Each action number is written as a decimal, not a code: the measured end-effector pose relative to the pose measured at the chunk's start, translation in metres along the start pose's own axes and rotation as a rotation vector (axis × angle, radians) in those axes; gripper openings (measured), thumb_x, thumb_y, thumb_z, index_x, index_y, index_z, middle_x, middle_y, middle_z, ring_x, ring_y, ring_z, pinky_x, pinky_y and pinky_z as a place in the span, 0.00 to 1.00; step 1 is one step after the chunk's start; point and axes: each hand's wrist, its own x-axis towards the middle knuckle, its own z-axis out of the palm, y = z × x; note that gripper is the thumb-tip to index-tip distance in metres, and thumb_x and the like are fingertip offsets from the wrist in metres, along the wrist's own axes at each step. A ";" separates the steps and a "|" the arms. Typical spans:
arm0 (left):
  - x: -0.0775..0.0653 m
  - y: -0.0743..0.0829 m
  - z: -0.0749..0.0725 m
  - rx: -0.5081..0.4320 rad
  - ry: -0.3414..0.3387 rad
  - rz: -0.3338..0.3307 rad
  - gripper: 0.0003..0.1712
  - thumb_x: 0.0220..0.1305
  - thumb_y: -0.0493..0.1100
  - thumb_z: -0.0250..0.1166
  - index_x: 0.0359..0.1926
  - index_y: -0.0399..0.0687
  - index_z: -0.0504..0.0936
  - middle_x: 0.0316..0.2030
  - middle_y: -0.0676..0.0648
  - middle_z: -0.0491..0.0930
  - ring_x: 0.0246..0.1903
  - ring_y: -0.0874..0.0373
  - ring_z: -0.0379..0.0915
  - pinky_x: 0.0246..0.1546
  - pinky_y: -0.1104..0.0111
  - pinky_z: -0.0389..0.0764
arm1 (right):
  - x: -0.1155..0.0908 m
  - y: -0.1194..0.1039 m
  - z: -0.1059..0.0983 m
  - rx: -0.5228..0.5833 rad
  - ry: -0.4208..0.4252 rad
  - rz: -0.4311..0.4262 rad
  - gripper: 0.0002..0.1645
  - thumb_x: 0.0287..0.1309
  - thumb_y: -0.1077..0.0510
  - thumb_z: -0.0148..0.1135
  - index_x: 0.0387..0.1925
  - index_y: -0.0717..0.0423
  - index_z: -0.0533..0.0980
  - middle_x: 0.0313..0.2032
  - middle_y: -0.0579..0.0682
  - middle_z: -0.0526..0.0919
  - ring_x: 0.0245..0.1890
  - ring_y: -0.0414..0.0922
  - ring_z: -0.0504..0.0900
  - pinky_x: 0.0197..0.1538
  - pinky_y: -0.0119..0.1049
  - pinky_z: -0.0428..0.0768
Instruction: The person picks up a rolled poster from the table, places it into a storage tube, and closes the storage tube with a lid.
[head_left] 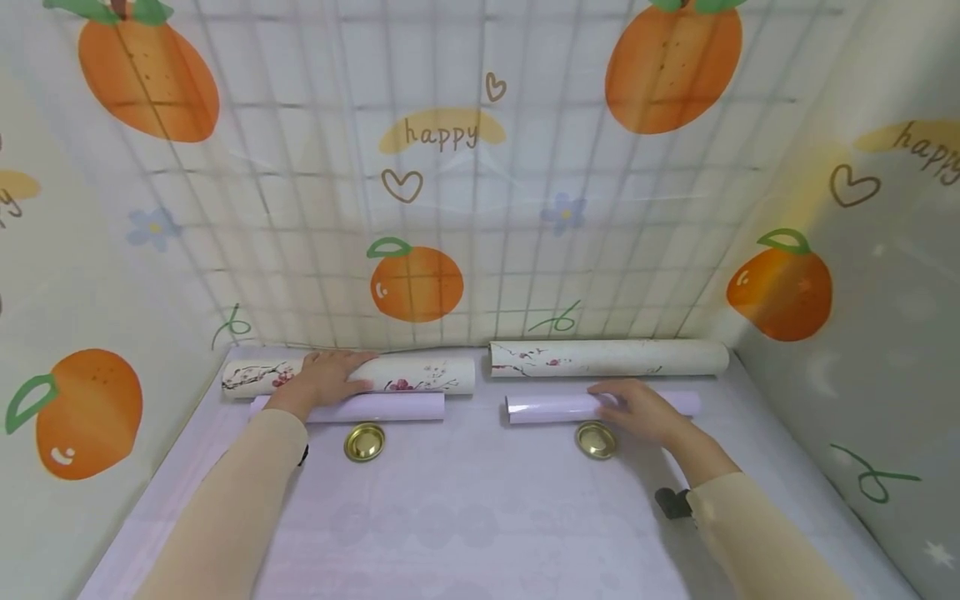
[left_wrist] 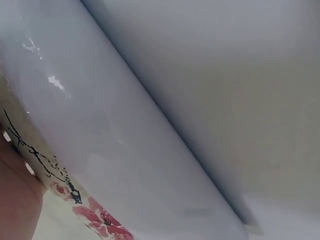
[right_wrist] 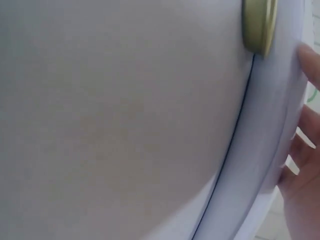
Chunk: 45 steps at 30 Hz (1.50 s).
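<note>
In the head view my left hand (head_left: pixel 326 382) lies across a white roll of paper with plum-blossom print (head_left: pixel 251 379), its fingers over the far side and its thumb nearer. A lilac roll (head_left: pixel 397 407) lies right in front of that roll. My right hand (head_left: pixel 643 412) holds a second lilac roll (head_left: pixel 543 408) by its middle, thumb and fingers at opposite sides. In the right wrist view, fingertips (right_wrist: pixel 309 60) touch this lilac roll (right_wrist: pixel 250 135). The left wrist view shows part of the left hand (left_wrist: pixel 17 190) at a printed roll, beside the glossy lilac one (left_wrist: pixel 115 130).
Another white blossom-print roll (head_left: pixel 607 358) lies along the back at right. Two small gold round dishes (head_left: pixel 364 442) (head_left: pixel 596 440) stand in front of the lilac rolls. A grid behind a fruit-print sheet (head_left: pixel 465 208) closes off the back, and printed sheets hang at both sides.
</note>
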 end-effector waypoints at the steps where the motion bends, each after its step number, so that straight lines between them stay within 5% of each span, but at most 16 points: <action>1: 0.001 0.000 0.000 0.002 -0.002 0.001 0.39 0.72 0.62 0.57 0.78 0.61 0.58 0.73 0.38 0.60 0.72 0.32 0.51 0.66 0.31 0.44 | 0.001 0.001 0.000 -0.006 -0.007 0.005 0.22 0.60 0.62 0.70 0.55 0.64 0.80 0.53 0.60 0.83 0.57 0.63 0.78 0.60 0.61 0.73; 7: 0.002 0.001 -0.003 0.045 -0.015 0.012 0.39 0.72 0.63 0.56 0.78 0.62 0.57 0.72 0.38 0.62 0.70 0.31 0.54 0.64 0.31 0.50 | 0.004 -0.001 0.000 -0.064 -0.058 0.030 0.24 0.61 0.60 0.69 0.59 0.61 0.78 0.56 0.59 0.82 0.58 0.63 0.77 0.61 0.61 0.72; 19: 0.001 0.008 0.002 0.058 0.047 0.046 0.38 0.72 0.61 0.58 0.77 0.60 0.59 0.68 0.35 0.67 0.69 0.33 0.58 0.67 0.34 0.52 | 0.002 -0.010 -0.001 -0.199 -0.027 0.011 0.24 0.61 0.59 0.69 0.58 0.56 0.79 0.54 0.60 0.83 0.54 0.64 0.79 0.56 0.64 0.73; 26: -0.004 0.006 0.004 0.060 0.088 0.077 0.39 0.71 0.60 0.60 0.77 0.56 0.61 0.65 0.34 0.69 0.66 0.34 0.62 0.68 0.38 0.55 | -0.002 -0.011 -0.004 -0.217 -0.042 0.046 0.24 0.64 0.57 0.67 0.61 0.54 0.78 0.55 0.60 0.81 0.55 0.64 0.77 0.56 0.67 0.72; 35: -0.008 0.001 -0.001 0.098 0.140 0.050 0.42 0.67 0.68 0.58 0.77 0.63 0.59 0.65 0.37 0.70 0.64 0.37 0.65 0.67 0.42 0.62 | -0.007 -0.016 -0.012 -0.237 -0.019 0.047 0.24 0.64 0.56 0.67 0.61 0.52 0.77 0.55 0.60 0.80 0.55 0.65 0.77 0.55 0.68 0.71; 45: -0.024 0.006 -0.012 0.169 0.210 0.122 0.41 0.67 0.65 0.61 0.76 0.63 0.61 0.60 0.38 0.74 0.59 0.39 0.70 0.66 0.45 0.64 | -0.015 -0.022 -0.022 -0.229 0.001 0.066 0.24 0.65 0.56 0.66 0.61 0.52 0.77 0.54 0.57 0.82 0.54 0.63 0.78 0.53 0.71 0.69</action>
